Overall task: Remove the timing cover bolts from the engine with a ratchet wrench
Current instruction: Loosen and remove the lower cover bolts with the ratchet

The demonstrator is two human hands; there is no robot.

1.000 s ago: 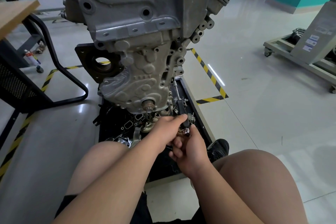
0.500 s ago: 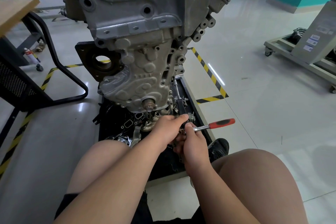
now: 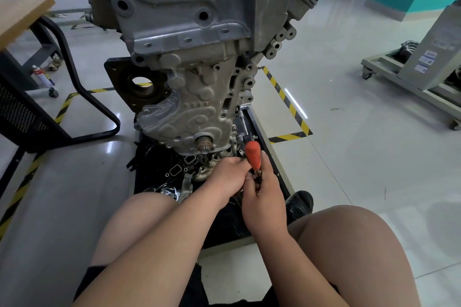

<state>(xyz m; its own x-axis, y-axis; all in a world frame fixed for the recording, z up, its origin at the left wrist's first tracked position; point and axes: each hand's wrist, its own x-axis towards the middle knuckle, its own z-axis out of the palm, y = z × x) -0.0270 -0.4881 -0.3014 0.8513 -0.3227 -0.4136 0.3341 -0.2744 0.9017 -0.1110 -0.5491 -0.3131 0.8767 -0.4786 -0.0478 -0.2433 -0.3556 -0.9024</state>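
Glossy floor (image 3: pixel 349 169) | right hand (image 3: pixel 265 198) grips ratchet wrench (image 3: pixel 253 156) | left hand (image 3: pixel 230 177) alongside

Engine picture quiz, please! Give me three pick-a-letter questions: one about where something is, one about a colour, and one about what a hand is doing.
1. Where is the ratchet wrench?
A) on the wooden table
B) at the bottom of the engine
C) on the wheeled cart

2. What colour is its handle?
A) blue
B) orange-red
C) green

3. What is the right hand doing?
A) lying flat on the floor
B) resting on a knee
C) gripping the ratchet wrench

Answers:
1 B, because the handle sticks up just under the engine's lower edge.
2 B, because the grip is plainly orange-red.
3 C, because its thumb and fingers close round the wrench just below the handle.
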